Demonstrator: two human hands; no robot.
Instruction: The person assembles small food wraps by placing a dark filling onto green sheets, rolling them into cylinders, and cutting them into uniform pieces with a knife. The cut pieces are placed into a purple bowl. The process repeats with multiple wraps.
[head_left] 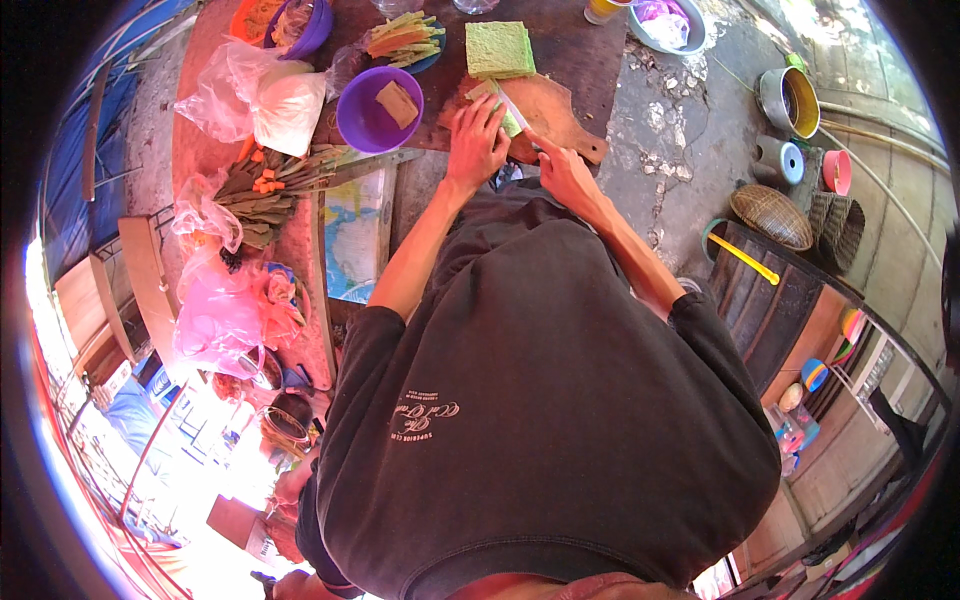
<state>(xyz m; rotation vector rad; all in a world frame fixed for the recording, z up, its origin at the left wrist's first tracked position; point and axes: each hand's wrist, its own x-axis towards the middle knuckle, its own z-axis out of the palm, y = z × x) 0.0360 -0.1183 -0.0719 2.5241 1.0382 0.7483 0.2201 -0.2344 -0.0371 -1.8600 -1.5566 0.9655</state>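
Observation:
On a round wooden cutting board (pixel 560 112) with a handle lies a piece of green bread (pixel 510 124) with a brown crust. My left hand (pixel 478 140) presses it down, fingers over its top. My right hand (pixel 566 172) is closed round the handle of a knife (pixel 517 112), whose blade lies along the bread close to my left fingertips. Behind the board's left part stands a square stack of green bread slices (pixel 499 50). A purple bowl (pixel 346 118) left of my left hand holds a flat brown piece of crust (pixel 397 104).
Cut strips of bread (pixel 404 38) fill a blue plate at the back. Further left are clear plastic bags (pixel 285 105), leafy stalks (pixel 262 205) and orange pieces (pixel 268 183). A pale basin (pixel 694 40) stands back right. Pots and a woven basket (pixel 770 215) line the right wall.

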